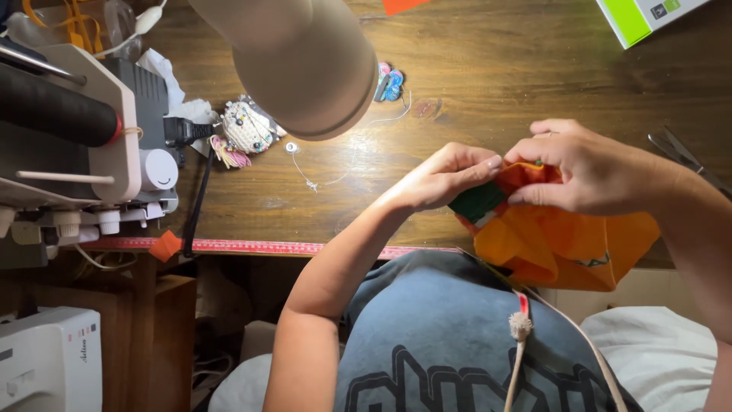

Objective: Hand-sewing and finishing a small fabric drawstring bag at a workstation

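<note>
Closest to the lens, one beige lamp shade (305, 65) looms over the scene, blurred by nearness. Below it, at the bottom edge, one grey printed shirt (442, 336) covers the person's chest, with one tape measure (564, 328) draped over it and one cream cord with a tassel knot (519, 336) hanging down. Two hands meet just above the table edge: the left hand (450, 177) has its fingertips pinched together on the dark green strip (478, 201) at the corner of one orange fabric piece (560, 240), and the right hand (587, 172) is clamped over the fabric's top fold, thumb beneath and fingers curled on top. That fabric hangs from both hands, partly over the table edge toward the lap. Along the near edge of the wooden table (473, 69) runs one red ruler strip (259, 246). On the left stands one grey and white sewing machine (84, 145) carrying one black thread spool (53, 111), with one white machine (46, 358) lower down beside it. Farther in lie one crocheted pincushion (244, 128) stuck with pins, one small white bobbin (291, 146) trailing thread, and one cluster of coloured clips (390, 82). One pair of scissors (682, 156) lies at the right, and one green and white box (648, 15) sits at the far corner.
</note>
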